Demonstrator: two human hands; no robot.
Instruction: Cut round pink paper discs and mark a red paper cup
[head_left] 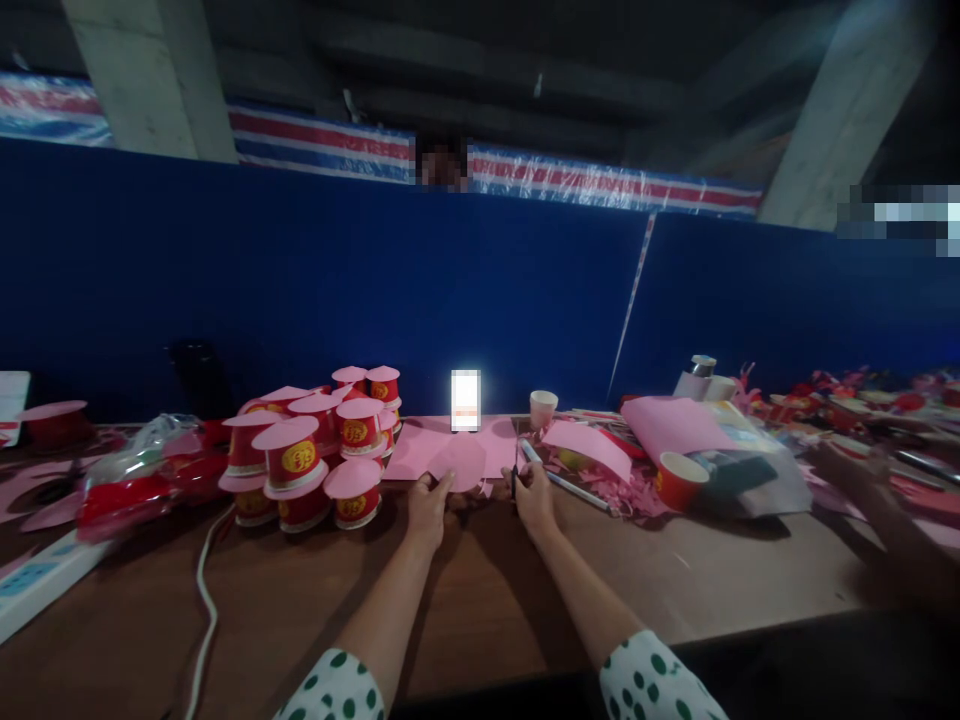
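My left hand (429, 510) pinches the lower left edge of a pink paper piece (465, 464) with a rounded outline. In my right hand (535, 502) are scissors (515, 480), dark and mostly hidden by the fingers, upright just right of the paper. A small pink scrap (486, 489) hangs or lies between the hands. Behind them a larger pink sheet (414, 448) is flat on the brown table (480, 600). Left of my left hand, red paper cups (300, 457) with gold print stand stacked, topped by pink paper discs (285, 433).
To the right are a white marker (581, 492), pink shreds (641, 494), a red cup (681, 480) and a pale cup (543, 408). A lit screen (466, 400) stands behind. At left lie a white cable (204, 600) and power strip (52, 580). Another person's hand (851, 480) is far right.
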